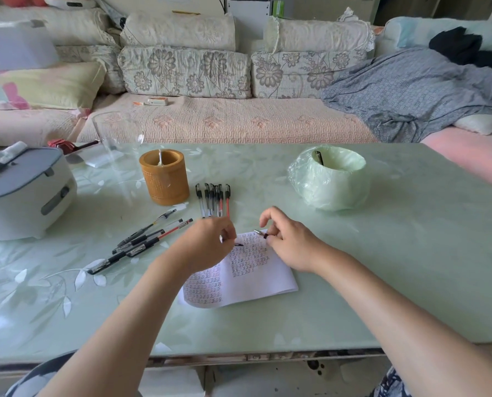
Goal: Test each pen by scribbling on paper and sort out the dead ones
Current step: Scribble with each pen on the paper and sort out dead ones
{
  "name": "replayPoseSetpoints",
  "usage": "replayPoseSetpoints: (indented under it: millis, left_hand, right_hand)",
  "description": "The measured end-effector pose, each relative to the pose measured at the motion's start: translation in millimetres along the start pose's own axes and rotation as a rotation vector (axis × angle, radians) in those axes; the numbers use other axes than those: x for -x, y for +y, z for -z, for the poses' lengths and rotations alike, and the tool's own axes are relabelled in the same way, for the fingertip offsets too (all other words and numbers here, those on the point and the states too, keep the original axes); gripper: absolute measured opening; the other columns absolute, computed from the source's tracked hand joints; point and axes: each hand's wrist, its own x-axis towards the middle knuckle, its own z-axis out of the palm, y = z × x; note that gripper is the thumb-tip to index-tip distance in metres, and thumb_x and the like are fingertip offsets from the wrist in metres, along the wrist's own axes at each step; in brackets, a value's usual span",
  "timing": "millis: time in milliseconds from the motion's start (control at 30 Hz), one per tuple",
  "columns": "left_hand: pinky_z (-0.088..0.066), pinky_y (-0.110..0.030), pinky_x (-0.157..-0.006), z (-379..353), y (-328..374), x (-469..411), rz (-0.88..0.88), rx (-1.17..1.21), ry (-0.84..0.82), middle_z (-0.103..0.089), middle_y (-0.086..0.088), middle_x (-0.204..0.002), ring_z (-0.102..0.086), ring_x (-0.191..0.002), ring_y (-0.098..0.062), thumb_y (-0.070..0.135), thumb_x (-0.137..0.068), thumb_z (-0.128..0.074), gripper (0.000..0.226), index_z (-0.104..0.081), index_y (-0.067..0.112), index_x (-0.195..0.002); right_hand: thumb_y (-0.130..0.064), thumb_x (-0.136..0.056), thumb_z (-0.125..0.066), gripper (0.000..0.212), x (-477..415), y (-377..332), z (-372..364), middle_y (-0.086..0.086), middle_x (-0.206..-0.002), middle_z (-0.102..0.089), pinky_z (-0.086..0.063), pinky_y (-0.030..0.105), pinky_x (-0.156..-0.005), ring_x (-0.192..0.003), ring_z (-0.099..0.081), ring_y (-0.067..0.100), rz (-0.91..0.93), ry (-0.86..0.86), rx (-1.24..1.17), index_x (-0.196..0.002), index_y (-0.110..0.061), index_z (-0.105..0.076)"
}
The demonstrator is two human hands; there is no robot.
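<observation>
A folded white paper (pixel 256 279) covered with small pen marks lies on the table in front of me. My left hand (pixel 207 242) grips a pen (pixel 237 244) whose dark tip points right over the paper. My right hand (pixel 287 239) pinches a small pen cap (pixel 261 232) just above the paper's far edge. Several pens (pixel 213 200) lie side by side in a neat row beyond my hands. More pens (pixel 141 242) lie in a loose slanted pile to the left.
A brown bamboo pen holder (pixel 164 177) stands left of the row. A small bin lined with a green bag (pixel 329 179), a pen inside, sits at the right. A white rice cooker (pixel 24 193) and a glass jar (pixel 118 138) are at left. A sofa lies beyond the table (pixel 382 282).
</observation>
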Motion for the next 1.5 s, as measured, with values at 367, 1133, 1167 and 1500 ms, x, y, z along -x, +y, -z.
replayPoseSetpoints:
  millis: [367,1133,1167,1500]
  left_hand:
    - [-0.049,-0.027,-0.071,-17,0,-4,0.001,-0.112,-0.072,-0.062,0.009,-0.089,-0.057,-0.081,-0.013,0.031,-0.086,-0.063,0.016,-0.059,0.021,-0.098]
    - [-0.045,-0.032,-0.077,-29,-4,-13,0.069,-0.091,-0.089,-0.055,0.006,-0.095,-0.046,-0.095,-0.016,0.069,-0.065,-0.072,0.056,-0.053,0.026,-0.096]
    - [-0.046,-0.032,-0.078,-29,-3,-13,0.072,-0.089,-0.092,-0.055,0.006,-0.094,-0.045,-0.095,-0.016,0.069,-0.065,-0.072,0.056,-0.053,0.026,-0.096]
    - [-0.048,-0.035,-0.084,-35,-3,-12,0.09,-0.094,-0.059,-0.057,0.003,-0.097,-0.044,-0.096,-0.017,0.07,-0.064,-0.071,0.057,-0.053,0.025,-0.095]
  right_hand:
    - [0.005,-0.092,-0.058,0.026,15,12,-11,0.004,-0.086,-0.06,-0.05,0.026,-0.061,-0.075,-0.061,0.016,-0.066,-0.083,-0.649,-0.113,-0.011,-0.063]
    - [-0.007,-0.067,-0.066,0.022,12,18,-30,-0.013,-0.052,-0.046,-0.031,0.019,-0.049,-0.05,-0.038,0.006,0.082,0.003,-0.322,-0.059,-0.018,-0.049]
    - [-0.009,-0.066,-0.065,0.02,12,18,-31,-0.014,-0.052,-0.045,-0.031,0.019,-0.05,-0.051,-0.038,0.005,0.089,0.006,-0.319,-0.058,-0.018,-0.049]
    - [-0.011,-0.067,-0.064,0.023,9,22,-34,-0.012,-0.055,-0.043,-0.029,0.026,-0.052,-0.054,-0.037,0.009,0.083,-0.009,-0.248,-0.056,-0.024,-0.049]
